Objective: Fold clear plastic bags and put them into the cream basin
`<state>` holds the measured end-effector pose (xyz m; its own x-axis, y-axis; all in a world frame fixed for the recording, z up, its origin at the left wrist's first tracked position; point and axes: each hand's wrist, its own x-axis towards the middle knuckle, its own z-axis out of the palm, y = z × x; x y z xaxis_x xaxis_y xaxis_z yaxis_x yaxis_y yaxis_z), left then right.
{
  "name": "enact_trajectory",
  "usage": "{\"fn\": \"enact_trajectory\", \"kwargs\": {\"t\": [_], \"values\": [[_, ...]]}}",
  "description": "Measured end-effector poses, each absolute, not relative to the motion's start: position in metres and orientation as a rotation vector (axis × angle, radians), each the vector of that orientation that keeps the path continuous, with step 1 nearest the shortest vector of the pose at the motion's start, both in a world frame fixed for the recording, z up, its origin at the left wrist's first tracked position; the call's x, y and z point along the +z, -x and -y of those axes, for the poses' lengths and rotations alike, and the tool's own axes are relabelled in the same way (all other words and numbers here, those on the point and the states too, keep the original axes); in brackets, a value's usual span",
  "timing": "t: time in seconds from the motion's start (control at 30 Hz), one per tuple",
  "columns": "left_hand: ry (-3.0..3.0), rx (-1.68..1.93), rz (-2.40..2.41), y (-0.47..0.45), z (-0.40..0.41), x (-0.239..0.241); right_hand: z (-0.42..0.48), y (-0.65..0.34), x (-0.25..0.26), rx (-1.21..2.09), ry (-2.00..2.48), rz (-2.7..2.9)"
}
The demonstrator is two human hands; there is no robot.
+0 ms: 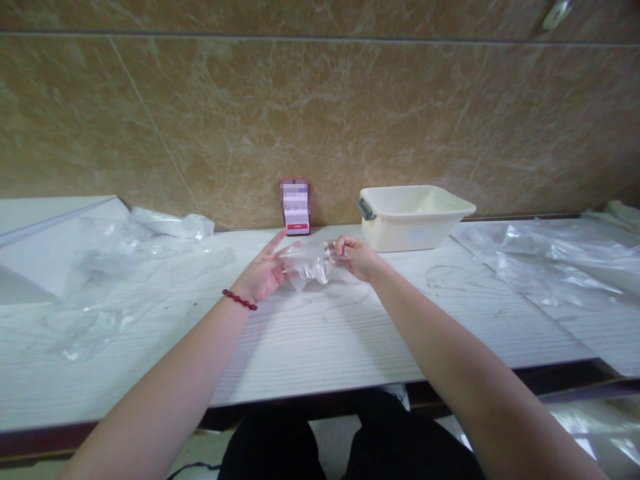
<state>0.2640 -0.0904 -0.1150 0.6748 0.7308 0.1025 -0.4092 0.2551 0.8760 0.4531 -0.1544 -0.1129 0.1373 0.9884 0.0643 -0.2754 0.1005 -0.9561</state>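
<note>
A crumpled clear plastic bag [311, 263] is stretched between my two hands, just above the table. My left hand [263, 275], with a dark red bead bracelet at the wrist, holds the bag's left end. Its index finger points out toward the phone, while the other fingers and the thumb are at the plastic, partly seen through it. On the other side, my right hand [359, 257] is closed, its fingertips pinching the bag's right end.
A phone [297, 217] showing a timer leans against the marbled wall. Right of it stands a cream plastic bin [400, 230] with a grey latch. Clear plastic bags lie left [110, 267] and right [560, 257]. A white box or panel [30, 267] is at far left.
</note>
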Motion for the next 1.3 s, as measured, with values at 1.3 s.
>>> {"fn": "enact_trajectory", "kwargs": {"t": [1.3], "values": [[-1.122, 0.885, -0.568, -0.272, 0.082, -0.128, 0.149, -0.453, -0.115, 1.212, 1.081, 0.800]]}}
